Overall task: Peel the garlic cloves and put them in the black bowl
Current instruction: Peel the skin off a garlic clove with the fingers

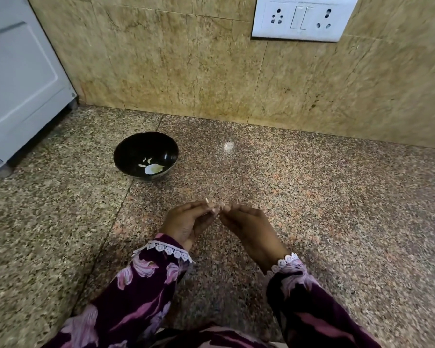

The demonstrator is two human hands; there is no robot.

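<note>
The black bowl stands on the speckled granite counter, left of centre, with a few pale peeled garlic cloves at its bottom. My left hand and my right hand meet fingertip to fingertip in front of the bowl, a little to its right. Both pinch a small pale garlic clove, which the fingers mostly hide. A small blurred whitish piece lies on the counter to the right of the bowl; I cannot tell whether it is a clove or a peel.
A white appliance stands on the counter at the far left, close behind the bowl. A tiled wall runs along the back, with a white socket plate high on the right. The granite counter stretches to the right.
</note>
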